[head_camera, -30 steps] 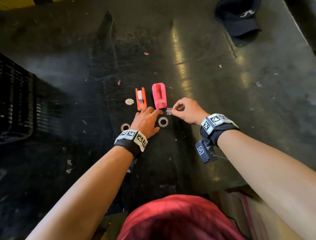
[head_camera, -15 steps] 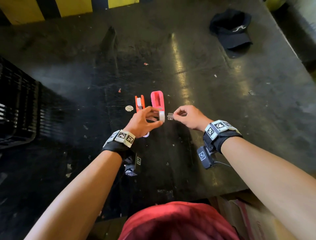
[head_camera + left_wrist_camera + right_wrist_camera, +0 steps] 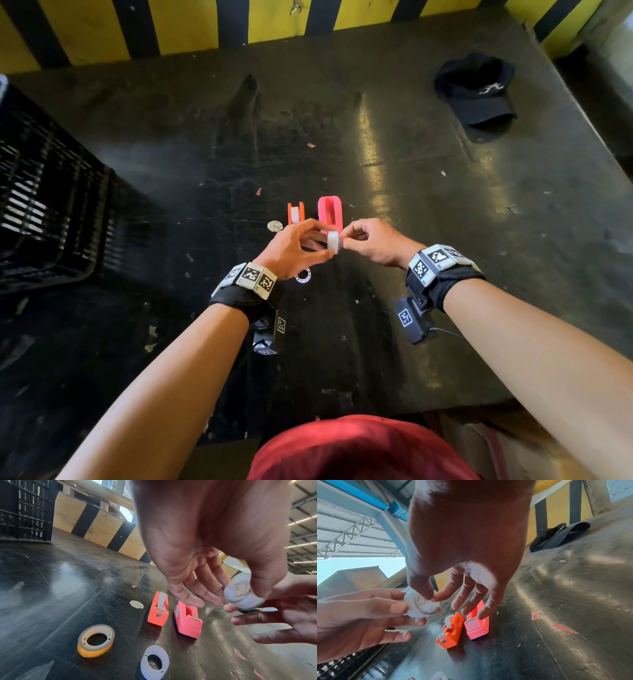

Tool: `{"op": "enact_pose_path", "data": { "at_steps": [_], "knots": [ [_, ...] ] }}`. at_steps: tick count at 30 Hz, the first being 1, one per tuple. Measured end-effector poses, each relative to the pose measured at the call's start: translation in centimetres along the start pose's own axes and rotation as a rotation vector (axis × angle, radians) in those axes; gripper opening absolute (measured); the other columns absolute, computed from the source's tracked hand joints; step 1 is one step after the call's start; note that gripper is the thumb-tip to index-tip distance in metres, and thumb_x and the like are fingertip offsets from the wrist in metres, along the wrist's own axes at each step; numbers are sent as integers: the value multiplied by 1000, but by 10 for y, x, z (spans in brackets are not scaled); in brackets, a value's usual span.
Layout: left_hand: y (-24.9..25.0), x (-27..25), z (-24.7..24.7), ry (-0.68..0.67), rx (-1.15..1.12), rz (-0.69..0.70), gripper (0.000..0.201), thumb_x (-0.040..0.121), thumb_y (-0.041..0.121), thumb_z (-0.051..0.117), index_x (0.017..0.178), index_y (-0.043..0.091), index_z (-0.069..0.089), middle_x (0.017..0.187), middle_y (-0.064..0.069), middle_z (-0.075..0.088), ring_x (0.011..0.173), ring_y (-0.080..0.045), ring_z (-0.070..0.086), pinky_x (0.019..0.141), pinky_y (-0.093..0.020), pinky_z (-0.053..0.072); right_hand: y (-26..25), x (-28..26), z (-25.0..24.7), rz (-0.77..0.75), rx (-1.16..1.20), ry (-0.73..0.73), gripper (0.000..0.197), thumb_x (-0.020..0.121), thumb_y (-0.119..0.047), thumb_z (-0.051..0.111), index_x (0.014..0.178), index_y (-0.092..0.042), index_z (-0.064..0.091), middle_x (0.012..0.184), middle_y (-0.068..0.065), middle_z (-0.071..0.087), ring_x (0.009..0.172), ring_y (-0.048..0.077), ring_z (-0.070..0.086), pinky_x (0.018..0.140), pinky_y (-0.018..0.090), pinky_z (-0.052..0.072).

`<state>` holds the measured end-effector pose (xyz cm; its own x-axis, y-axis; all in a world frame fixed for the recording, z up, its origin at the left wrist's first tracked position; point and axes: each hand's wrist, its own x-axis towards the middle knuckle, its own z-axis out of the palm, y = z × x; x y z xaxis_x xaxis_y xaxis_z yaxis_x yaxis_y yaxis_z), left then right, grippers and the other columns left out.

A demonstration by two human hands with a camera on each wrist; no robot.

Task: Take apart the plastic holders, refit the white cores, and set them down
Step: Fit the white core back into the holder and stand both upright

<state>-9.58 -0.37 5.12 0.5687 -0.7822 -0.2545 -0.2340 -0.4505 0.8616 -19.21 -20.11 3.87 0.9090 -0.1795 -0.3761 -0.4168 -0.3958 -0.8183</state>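
Currently, mid-frame: my left hand pinches a white core; my right hand pinches its other face. Just above, on the bench: orange holder, pink holder, side by side.

Daylit, fairly bright. Streaks of glare on dark scratched table. Soft shadows beneath hands. Strong wide-angle bowing at edges of all views. Wrist views: near palms blurred and dim, fingertips smeared, sky patch overexposed.
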Motion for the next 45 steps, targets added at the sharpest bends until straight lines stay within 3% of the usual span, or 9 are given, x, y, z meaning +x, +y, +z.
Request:
{"op": "enact_pose_path", "data": {
  "at_steps": [8, 14, 18, 22, 27, 32, 35, 40, 45],
  "knots": [
    [1, 1, -1, -8, 23, -7, 47, 83, 17, 82, 126, 18, 65, 113, 4, 74, 102, -10, 74, 92, -28, 60, -5, -4, -1, 8, -5, -22, 17, 92, -22, 72, 101, -7, 75, 98, 6, 75, 84, 12, 64, 77, 25, 48],
    [-1, 7, -7, 61, 116, -17, 43, 79, 22, 84, 120, 23, 69, 109, 10, 72, 101, -1, 68, 88, -14, 52, 2, 1, -5, 39, -41, 12, 16, 90, -18, 68, 106, -18, 67, 105, 1, 69, 97, 17, 65, 81, 28, 50],
    [0, 19, -20, 84, 200, -25, 43, 78, 20, 85, 119, 22, 70, 106, 13, 71, 96, 4, 65, 79, -3, 44, 7, 11, -13, 76, -120, -25, 51, 84, -22, 78, 129, -21, 55, 121, 5, 63, 109, 25, 65, 91, 35, 54],
    [0, 38, -35, 78, 246, -26, 43, 78, 21, 85, 117, 20, 68, 106, 11, 71, 92, 5, 64, 73, 1, 42, 12, 41, -15, 114, -308, -52, 99, 73, -30, 90, 154, -23, 33, 149, 9, 48, 134, 27, 50, 110, 43, 43],
    [-1, 65, -44, 70, 272, -38, 41, 81, 29, 83, 118, 20, 68, 109, 11, 72, 106, -4, 64, 87, -8, 42, 22, 79, -6, 116, -505, -71, 134, 58, -42, 97, 161, -30, 11, 168, 2, 24, 150, 37, 30, 117, 59, 33],
    [-11, 85, -45, 74, 351, -37, 43, 79, 36, 82, 119, 25, 70, 117, 5, 70, 111, -16, 62, 101, -36, 48, 28, 101, 3, 74, -615, -73, 136, 60, -45, 94, 163, -29, 6, 169, -2, 23, 153, 31, 22, 121, 62, 18],
    [-18, 92, -45, 84, 374, 8, 41, 80, 32, 82, 118, 23, 71, 119, 3, 69, 108, -9, 55, 102, -31, 41, 34, 108, 5, 31, -549, -36, 124, 60, -41, 92, 158, -28, 17, 163, 0, 35, 151, 29, 29, 121, 66, 13],
    [-25, 100, -40, 100, 403, 11, 46, 76, 36, 83, 119, 26, 71, 123, 3, 68, 119, -15, 53, 108, -38, 40, 32, 108, 5, -90, -468, 34, 121, 49, -49, 87, 152, -26, 28, 152, 2, 48, 136, 31, 48, 112, 52, 36],
    [-23, 104, -35, 117, 436, -16, 52, 72, 53, 74, 119, 33, 69, 126, 5, 65, 124, -22, 55, 111, -42, 39, 25, 103, 2, -111, -349, 40, 122, 47, -47, 88, 152, -26, 28, 151, 4, 44, 132, 31, 50, 109, 46, 43]
  ]
}}
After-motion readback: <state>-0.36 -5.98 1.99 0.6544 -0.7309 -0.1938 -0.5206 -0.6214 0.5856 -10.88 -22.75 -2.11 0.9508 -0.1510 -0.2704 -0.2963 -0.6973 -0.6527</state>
